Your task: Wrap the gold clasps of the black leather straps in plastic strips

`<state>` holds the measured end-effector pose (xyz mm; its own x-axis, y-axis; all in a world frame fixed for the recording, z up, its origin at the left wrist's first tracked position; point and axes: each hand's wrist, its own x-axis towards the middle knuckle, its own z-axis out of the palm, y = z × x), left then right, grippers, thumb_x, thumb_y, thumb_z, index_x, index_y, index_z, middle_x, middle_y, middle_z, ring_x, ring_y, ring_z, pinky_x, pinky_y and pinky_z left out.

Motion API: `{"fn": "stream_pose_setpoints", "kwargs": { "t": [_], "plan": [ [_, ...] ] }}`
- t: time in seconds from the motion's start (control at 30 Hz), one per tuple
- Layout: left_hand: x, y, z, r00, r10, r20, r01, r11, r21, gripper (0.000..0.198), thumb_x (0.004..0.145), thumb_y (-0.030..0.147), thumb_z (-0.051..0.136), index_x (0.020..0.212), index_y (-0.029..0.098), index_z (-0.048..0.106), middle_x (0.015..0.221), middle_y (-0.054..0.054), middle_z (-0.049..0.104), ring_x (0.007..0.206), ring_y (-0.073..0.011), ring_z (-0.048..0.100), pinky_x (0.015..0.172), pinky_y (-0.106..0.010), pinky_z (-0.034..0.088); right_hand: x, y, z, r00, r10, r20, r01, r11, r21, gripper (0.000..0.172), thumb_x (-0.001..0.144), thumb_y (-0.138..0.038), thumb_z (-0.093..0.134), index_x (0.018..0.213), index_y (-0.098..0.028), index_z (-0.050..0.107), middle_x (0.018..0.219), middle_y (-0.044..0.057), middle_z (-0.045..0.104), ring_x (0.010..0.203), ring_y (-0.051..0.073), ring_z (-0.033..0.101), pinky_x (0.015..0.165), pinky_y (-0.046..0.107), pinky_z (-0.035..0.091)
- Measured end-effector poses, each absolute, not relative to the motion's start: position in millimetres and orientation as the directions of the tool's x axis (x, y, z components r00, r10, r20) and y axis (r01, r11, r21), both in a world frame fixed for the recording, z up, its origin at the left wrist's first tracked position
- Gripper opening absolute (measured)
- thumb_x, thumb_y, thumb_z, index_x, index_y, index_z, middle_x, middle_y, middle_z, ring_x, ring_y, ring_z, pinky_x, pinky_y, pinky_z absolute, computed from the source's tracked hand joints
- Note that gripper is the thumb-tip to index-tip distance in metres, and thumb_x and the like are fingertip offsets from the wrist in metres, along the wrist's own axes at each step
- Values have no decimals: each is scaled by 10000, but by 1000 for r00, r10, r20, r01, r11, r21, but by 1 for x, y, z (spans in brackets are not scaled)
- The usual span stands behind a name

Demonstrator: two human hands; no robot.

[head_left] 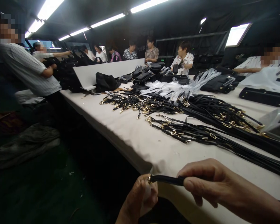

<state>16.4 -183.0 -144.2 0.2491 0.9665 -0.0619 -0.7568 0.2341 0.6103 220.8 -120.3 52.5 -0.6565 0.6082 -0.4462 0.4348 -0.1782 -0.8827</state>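
Between my two hands runs a black strap (166, 179) with gold metal hardware at its left end. My left hand (140, 194) is closed around that end, with a bit of white wrapping in the fingers. The thumb and fingers of my right hand (207, 180) pinch the strap's other visible end. Both hands are low, at the table's front edge. Beyond them lies a bundle of black straps (196, 132) with gold buckles and clasps. A larger pile of similar straps (130, 104) is behind it.
White strips (170, 88) lie over the straps. Black bags (144, 76) are heaped at the back of the pale table (135, 140), near a white board (107, 73). A clear plastic box (276, 124) stands at right. A person in a striped shirt (28, 68) stands left; several others work further back.
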Motion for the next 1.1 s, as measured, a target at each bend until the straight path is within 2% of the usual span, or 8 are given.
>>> {"fn": "stream_pose_setpoints", "kwargs": {
  "t": [0.2,0.3,0.37,0.53,0.67,0.77,0.97,1.1],
  "plan": [
    [-3,-172,-135,235,958,-163,-524,267,809,405,635,478,875,722,109,733,574,-32,653,453,-79,493,466,-188,352,235,-119,54,-644,546,-536,571,-122,-812,519,861,-655,612,947,-163,753,674,5,559,591,86,413,508,181,282],
    [-8,-170,-115,223,957,-186,-328,254,910,197,639,277,846,729,109,794,623,-45,698,553,-111,549,541,-199,405,237,-117,56,-615,564,-551,625,-78,-777,536,871,-671,583,921,-161,741,657,2,552,570,85,389,496,186,269],
    [-8,-171,-102,230,953,-196,-261,254,931,130,648,198,797,754,125,816,659,-44,724,605,-125,577,585,-204,429,238,-117,58,-598,590,-543,649,-42,-760,563,880,-690,548,924,-162,737,660,6,554,569,92,393,492,192,270],
    [3,-178,-97,263,942,-207,-335,290,896,176,645,175,790,809,118,821,706,-75,764,637,-157,652,654,-240,499,237,-117,63,-625,602,-496,615,-11,-788,579,887,-691,533,945,-156,746,662,16,563,578,101,419,507,199,299],
    [20,-184,-112,300,935,-188,-456,314,833,266,619,236,842,851,113,803,647,-84,754,464,-121,597,479,-208,465,236,-121,64,-658,598,-457,534,-56,-843,560,875,-670,572,923,-138,742,638,11,556,542,85,383,489,199,266],
    [28,-186,-117,300,947,-116,-502,260,825,342,642,282,869,932,121,786,681,-92,767,440,-99,566,430,-185,453,236,-124,63,-675,583,-453,508,-78,-858,552,871,-660,589,918,-130,739,639,8,557,530,76,369,485,194,256],
    [17,-187,-105,254,966,-56,-517,184,836,492,651,270,889,1106,167,735,754,-93,791,488,-108,612,482,-188,502,247,-125,66,-658,582,-477,517,-111,-849,530,874,-650,594,862,-130,693,592,-9,559,474,60,294,460,208,190],
    [5,-191,-88,177,984,-19,-472,102,876,540,682,256,880,1189,185,707,843,-96,799,662,-179,716,663,-265,568,257,-122,66,-616,633,-468,605,1,-796,527,896,-635,565,768,-135,672,578,-16,506,525,83,312,498,227,214]
  ]
}}
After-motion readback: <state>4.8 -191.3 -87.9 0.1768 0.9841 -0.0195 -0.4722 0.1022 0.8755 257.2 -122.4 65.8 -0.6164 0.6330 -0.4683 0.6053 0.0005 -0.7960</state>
